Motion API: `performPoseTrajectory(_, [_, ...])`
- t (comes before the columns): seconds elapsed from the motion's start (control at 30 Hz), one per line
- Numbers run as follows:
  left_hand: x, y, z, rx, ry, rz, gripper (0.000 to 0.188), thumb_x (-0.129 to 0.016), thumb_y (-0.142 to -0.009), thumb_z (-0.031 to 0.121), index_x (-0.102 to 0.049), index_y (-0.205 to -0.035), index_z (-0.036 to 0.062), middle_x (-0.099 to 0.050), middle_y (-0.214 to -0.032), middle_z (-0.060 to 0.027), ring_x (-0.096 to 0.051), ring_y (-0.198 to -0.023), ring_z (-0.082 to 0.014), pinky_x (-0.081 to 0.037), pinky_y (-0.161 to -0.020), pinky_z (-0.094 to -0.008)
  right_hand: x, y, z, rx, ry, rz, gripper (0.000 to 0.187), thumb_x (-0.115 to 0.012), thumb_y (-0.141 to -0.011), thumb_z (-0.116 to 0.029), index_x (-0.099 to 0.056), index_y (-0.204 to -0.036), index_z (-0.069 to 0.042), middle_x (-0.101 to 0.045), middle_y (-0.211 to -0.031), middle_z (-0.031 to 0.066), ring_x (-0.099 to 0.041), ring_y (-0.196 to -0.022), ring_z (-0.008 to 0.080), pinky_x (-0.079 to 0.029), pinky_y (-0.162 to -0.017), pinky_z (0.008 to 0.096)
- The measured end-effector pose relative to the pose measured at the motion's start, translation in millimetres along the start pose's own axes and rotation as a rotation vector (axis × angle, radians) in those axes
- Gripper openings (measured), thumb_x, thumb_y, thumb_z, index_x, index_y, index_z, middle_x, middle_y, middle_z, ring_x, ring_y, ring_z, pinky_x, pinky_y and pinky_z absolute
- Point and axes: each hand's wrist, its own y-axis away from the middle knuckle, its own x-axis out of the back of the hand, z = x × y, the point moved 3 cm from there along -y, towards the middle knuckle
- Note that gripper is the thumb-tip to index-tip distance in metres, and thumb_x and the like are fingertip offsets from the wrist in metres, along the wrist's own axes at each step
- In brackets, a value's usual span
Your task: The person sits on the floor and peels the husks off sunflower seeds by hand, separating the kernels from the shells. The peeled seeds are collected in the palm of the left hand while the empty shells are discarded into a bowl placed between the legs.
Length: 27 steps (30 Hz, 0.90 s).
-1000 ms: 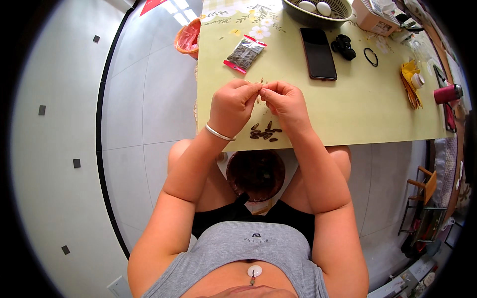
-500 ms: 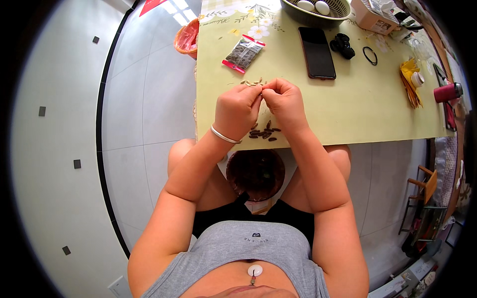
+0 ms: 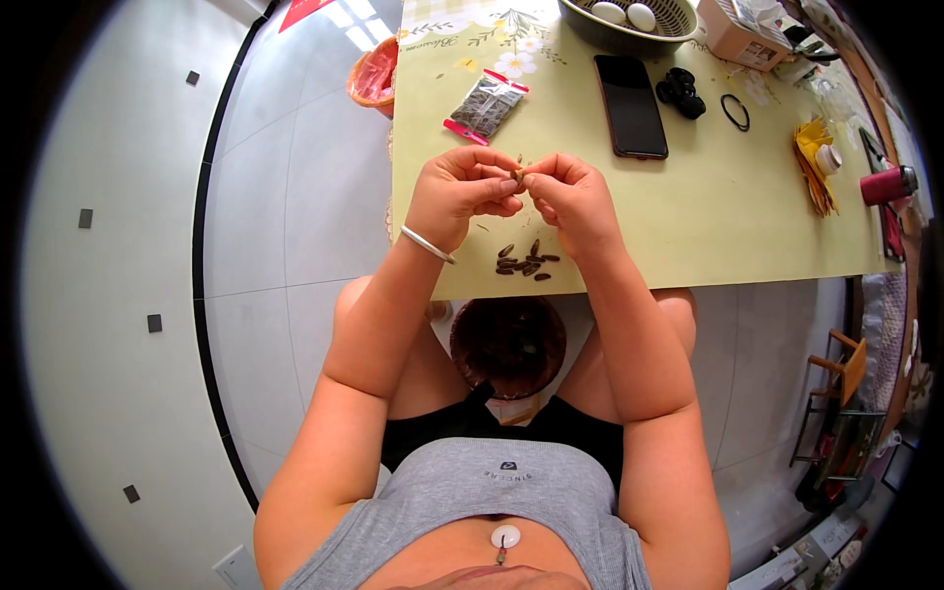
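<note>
Over the near part of the table, my left hand (image 3: pixel 457 192) and my right hand (image 3: pixel 575 197) meet at the fingertips. Between them they pinch a small brown sunflower seed (image 3: pixel 517 176), each hand gripping one side of it. Just beyond the fingertips, a few pale kernels (image 3: pixel 521 158) show, mostly covered by the hands. Several dark sunflower seeds (image 3: pixel 528 260) lie loose between my wrists, close to the table's front edge. Farther back, a clear zip bag (image 3: pixel 486 105) with pink ends holds greyish contents that look like more seeds.
On the table (image 3: pixel 708 221) lie a phone (image 3: pixel 630 106), a black gadget (image 3: pixel 680 93) and a black band (image 3: pixel 735 111). Behind stand a basket (image 3: pixel 629 39) with eggs and a tissue box (image 3: pixel 744 34). A dark bin (image 3: pixel 506 349) sits between my knees; a lined bin (image 3: pixel 373 79) stands left.
My hands have drawn slightly apart and their fingers have opened out, bringing the pinched seed into view. The dark seeds near the edge are more fully visible.
</note>
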Motion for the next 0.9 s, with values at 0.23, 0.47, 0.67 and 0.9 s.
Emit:
performPoseTrajectory(0.23, [-1,-2,-1,-0.145,-0.173,0.037,0.016,-0.065,-0.085,-0.002,-0.066,-0.101,0.0006,-0.069,-0.084,-0.0088,-0.066,-0.068,-0.0131,-0.057,-0.063,-0.0258,3,-3,5,0.006,-0.023,0.087,0.003,-0.061,-0.079,-0.004,-0.062,-0.081,-0.001,-0.055,-0.065,-0.0024,-0.043,-0.052,0.0024,-0.031,-0.047,0.0191])
performPoseTrajectory(0.47, [-3,3,5,-0.343,-0.602,0.152,0.015,-0.064,-0.085,-0.004,-0.066,-0.1,-0.0021,-0.068,-0.082,-0.0067,-0.064,-0.069,-0.0098,-0.054,-0.063,-0.0222,4,-2,-3,0.283,0.619,0.183,0.007,-0.062,-0.076,-0.004,-0.062,-0.074,0.003,-0.06,-0.064,0.0046,-0.052,-0.056,0.009,-0.043,-0.054,0.0245])
performPoseTrajectory(0.67, [-8,9,9,-0.442,-0.659,0.175,0.02,-0.065,-0.085,-0.004,-0.067,-0.104,-0.0015,-0.068,-0.08,-0.0062,-0.065,-0.069,-0.0099,-0.053,-0.063,-0.0219,4,-3,-3,0.194,0.459,0.13,0.006,-0.06,-0.077,-0.004,-0.061,-0.076,0.001,-0.059,-0.064,0.0031,-0.051,-0.056,0.01,-0.042,-0.052,0.0256])
performPoseTrajectory(0.9, [-30,21,22,-0.703,-0.694,0.04,0.006,-0.071,-0.08,-0.004,-0.069,-0.083,0.0005,-0.066,-0.097,-0.0067,-0.064,-0.077,-0.011,-0.052,-0.061,-0.0217,-3,-3,12,-0.284,-0.399,-0.101,0.012,-0.044,-0.084,-0.006,-0.054,-0.085,-0.001,-0.056,-0.076,0.0072,-0.05,-0.06,0.0124,-0.033,-0.045,0.022])
